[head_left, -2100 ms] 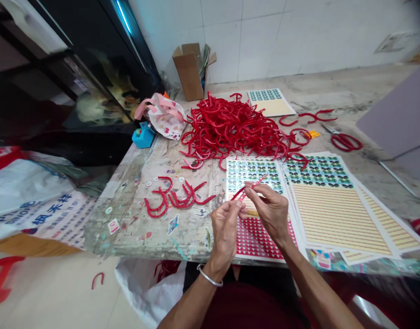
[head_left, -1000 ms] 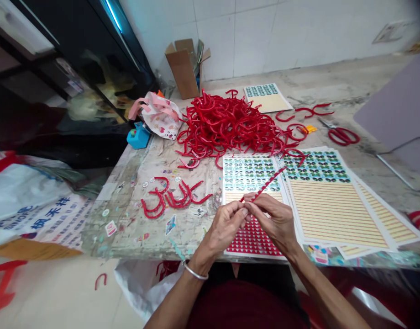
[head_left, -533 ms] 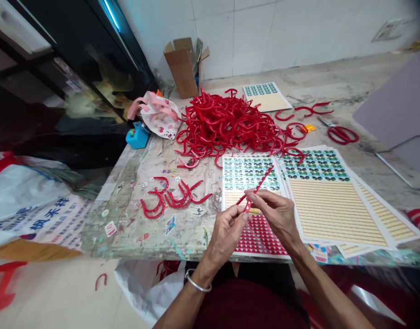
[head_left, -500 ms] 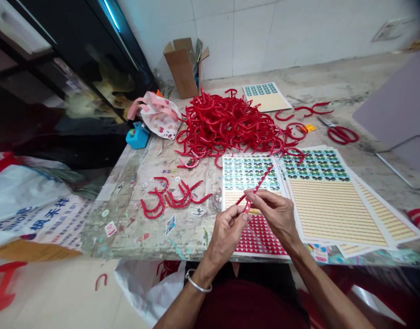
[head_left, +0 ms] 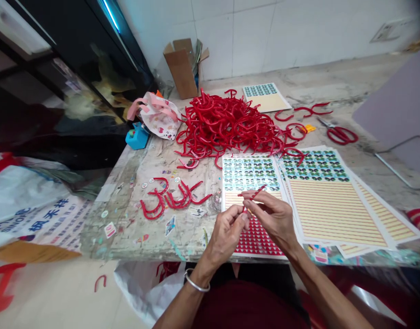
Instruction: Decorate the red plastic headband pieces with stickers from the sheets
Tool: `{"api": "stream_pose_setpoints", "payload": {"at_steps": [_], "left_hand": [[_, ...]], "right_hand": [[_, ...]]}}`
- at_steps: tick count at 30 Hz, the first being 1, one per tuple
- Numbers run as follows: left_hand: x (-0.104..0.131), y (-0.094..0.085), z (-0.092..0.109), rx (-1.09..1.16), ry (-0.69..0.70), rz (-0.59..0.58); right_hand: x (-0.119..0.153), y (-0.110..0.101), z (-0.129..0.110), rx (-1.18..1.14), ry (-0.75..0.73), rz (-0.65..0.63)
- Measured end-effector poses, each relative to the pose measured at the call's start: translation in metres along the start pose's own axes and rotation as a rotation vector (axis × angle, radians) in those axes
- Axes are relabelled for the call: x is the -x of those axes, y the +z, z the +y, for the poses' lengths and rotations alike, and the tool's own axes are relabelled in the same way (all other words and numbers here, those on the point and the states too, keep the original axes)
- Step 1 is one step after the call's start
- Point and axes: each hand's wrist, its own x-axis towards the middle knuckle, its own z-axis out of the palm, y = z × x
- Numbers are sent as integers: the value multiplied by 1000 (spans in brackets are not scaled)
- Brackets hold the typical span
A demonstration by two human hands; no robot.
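My left hand is closed in a pinch on a thin red curved piece, mostly hidden by the fingers. Close beside it, my right hand pinches a narrow red sticker strip with pale marks, its free end pointing up and to the right. Where strip and curved piece meet is covered by my fingertips. Under both hands lies a sticker sheet, with small blue-green pictures at the top and red rows with pale marks at the bottom.
A big heap of red curved pieces fills the table's middle; several more curved pieces lie at left. Sticker sheets are stacked at right. Red-handled scissors, a cardboard box and a blue tape dispenser stand around.
The strip's free end has dropped and shortened in view, now tilting lower over the sheet. My right fingers have moved slightly left, nearer the left fingertips.
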Motion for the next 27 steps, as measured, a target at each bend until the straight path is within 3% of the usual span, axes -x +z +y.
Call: {"api": "stream_pose_setpoints", "payload": {"at_steps": [10, 17, 20, 24, 27], "left_hand": [[7, -6, -9, 77, 17, -82], [1, -5, -7, 71, -38, -27], [2, -4, -9, 46, -30, -11], [6, -3, -11, 90, -50, -74], [6, -1, -11, 162, -81, -89]], "right_hand": [[-10, -8, 3, -185, 377, -53], [0, -6, 5, -71, 76, -81], [-2, -9, 9, -66, 108, -119], [-3, -14, 16, -63, 204, -148], [-1, -14, 16, -53, 157, -156]]}}
